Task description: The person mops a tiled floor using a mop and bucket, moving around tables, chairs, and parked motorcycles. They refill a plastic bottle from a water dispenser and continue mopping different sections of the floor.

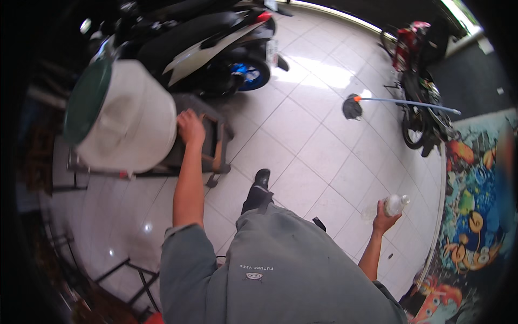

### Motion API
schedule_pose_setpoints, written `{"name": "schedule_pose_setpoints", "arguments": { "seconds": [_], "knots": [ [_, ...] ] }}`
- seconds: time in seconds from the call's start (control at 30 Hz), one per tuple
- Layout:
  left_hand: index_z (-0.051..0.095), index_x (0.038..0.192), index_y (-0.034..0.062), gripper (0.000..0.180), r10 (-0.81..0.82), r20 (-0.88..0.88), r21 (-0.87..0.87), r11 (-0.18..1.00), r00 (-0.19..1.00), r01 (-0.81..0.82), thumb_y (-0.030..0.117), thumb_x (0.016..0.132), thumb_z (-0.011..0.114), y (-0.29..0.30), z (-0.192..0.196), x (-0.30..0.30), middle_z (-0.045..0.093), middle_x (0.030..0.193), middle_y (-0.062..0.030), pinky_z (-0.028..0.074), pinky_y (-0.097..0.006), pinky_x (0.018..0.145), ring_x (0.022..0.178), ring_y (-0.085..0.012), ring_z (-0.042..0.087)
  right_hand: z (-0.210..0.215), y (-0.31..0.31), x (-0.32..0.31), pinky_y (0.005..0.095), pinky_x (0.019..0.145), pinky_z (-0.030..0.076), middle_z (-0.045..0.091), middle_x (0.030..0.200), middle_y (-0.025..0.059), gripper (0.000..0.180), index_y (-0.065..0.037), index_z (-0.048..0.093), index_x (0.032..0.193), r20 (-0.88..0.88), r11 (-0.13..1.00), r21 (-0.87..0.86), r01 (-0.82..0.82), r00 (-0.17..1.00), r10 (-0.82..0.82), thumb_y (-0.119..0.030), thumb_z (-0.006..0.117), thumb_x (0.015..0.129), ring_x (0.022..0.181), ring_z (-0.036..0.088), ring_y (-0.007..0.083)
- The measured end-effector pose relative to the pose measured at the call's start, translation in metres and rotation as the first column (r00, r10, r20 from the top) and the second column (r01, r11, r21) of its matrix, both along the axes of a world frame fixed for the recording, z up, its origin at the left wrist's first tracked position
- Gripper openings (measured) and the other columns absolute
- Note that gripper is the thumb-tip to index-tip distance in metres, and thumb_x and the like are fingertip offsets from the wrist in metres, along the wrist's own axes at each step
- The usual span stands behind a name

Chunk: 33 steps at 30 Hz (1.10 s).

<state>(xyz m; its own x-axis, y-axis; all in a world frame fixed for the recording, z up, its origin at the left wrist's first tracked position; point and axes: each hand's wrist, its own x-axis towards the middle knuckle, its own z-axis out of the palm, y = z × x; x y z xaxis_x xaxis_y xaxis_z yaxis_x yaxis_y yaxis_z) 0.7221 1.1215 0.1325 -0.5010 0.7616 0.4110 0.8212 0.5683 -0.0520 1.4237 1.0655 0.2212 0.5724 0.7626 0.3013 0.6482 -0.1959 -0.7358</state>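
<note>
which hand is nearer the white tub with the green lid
Left: the left hand is beside the tub, at its right; the right hand is much farther right, holding a clear bottle.

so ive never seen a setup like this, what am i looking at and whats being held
There is no machine here: a person works bare-handed. The single picture comes from a wide fisheye camera worn on the head, looking down, so straight edges bend. The right hand holds a clear bottle. The left hand is beside a white tub with a green lid; whether they touch is unclear. Motorbikes and a grey mop head are on the tiled floor.
</note>
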Motion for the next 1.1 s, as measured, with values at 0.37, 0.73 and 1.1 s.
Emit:
{"name": "schedule_pose_setpoints", "arguments": {
  "seconds": [0.37,0.73,1.1],
  "knots": [
    [0.064,0.109,0.0011,0.026,0.102,0.289,-0.045,0.995,0.952,-0.093,0.005,0.084,0.062,0.036,0.029,0.014,0.063,0.108,-0.0172,0.044,-0.045,0.093,0.103,-0.0361,0.056,-0.004,0.050,0.055,0.0449,0.094,0.049,0.059,0.117,0.0206,0.077,0.003,0.043,0.125,0.118,0.817,-0.082,0.571,0.819,-0.561,-0.028,0.086,0.068,0.107,0.060,0.0355],
    [0.066,0.105,-0.0002,0.029,-0.498,0.723,0.509,0.853,0.480,0.118,0.016,0.083,0.076,0.449,0.157,0.254,0.068,0.086,-0.0044,0.052,-0.026,0.069,0.075,-0.0101,0.061,-0.022,0.457,0.058,0.0385,0.087,0.050,0.062,0.106,0.0134,0.068,-0.002,0.047,0.119,-0.183,0.992,0.124,0.003,0.983,0.020,-0.020,0.086,0.066,0.098,0.062,0.0256],
    [0.067,0.109,0.0007,0.032,-0.924,0.357,0.854,0.263,-0.138,0.450,0.023,0.087,0.073,0.776,0.373,0.400,0.068,0.091,-0.0070,0.053,-0.024,0.071,0.079,-0.0118,0.065,0.179,0.886,-0.024,0.0389,0.086,0.054,0.065,0.105,0.0181,0.089,-0.002,0.038,0.127,-0.070,0.676,0.496,-0.545,0.751,0.657,-0.030,0.091,0.062,0.099,0.067,0.0289]
  ]
}}
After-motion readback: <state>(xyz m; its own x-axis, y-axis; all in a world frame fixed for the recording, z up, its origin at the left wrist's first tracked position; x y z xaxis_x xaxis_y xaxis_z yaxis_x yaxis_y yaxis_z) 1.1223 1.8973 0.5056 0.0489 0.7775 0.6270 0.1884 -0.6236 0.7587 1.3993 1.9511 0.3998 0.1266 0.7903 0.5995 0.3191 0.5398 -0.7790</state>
